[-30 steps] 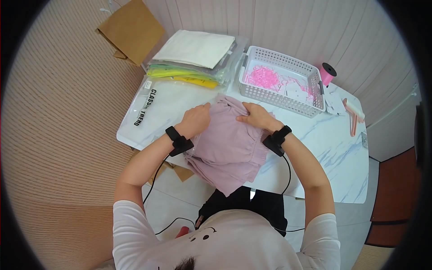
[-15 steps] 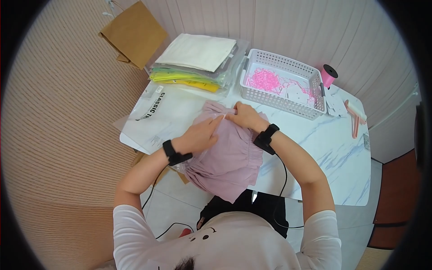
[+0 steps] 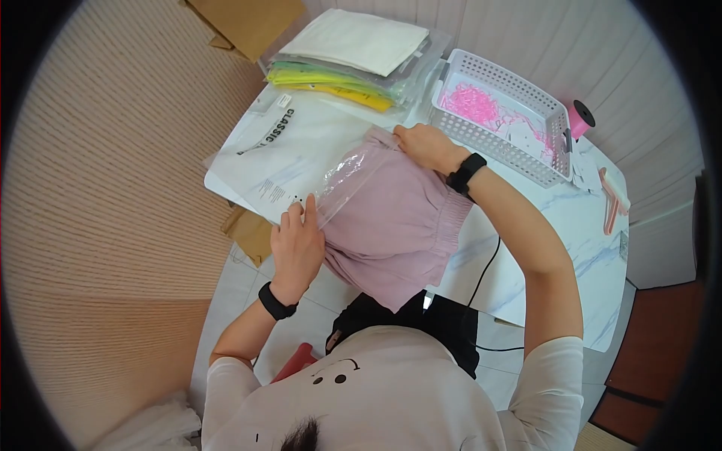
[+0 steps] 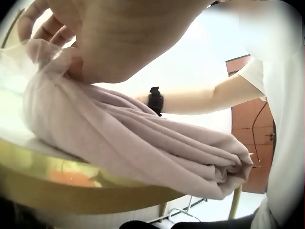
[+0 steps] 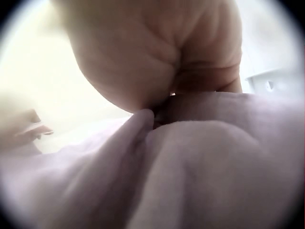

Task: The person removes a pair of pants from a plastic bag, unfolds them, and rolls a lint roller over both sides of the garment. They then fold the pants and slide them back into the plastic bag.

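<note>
A folded pink garment with a gathered elastic edge lies at the table's front edge, its lower end hanging over. A clear plastic bag with black lettering is spread to its left, and the bag's open edge overlaps the garment's left side. My left hand pinches that edge by the garment's lower left; in the left wrist view the plastic shows between thumb and fingers. At the garment's top, my right hand grips the pink cloth, its fingertips partly hidden in the folds.
Behind the bag stands a stack of bagged clothes, a white folded cloth on top. A white basket holds pink shredded filler. Right of it are a pink ribbon spool and a pink-handled roller. Brown paper hangs at the upper left.
My left hand has moved from the garment's top down to its lower left, drawing the bag's edge over the cloth. My right hand stays at the top. The head view has shifted.
</note>
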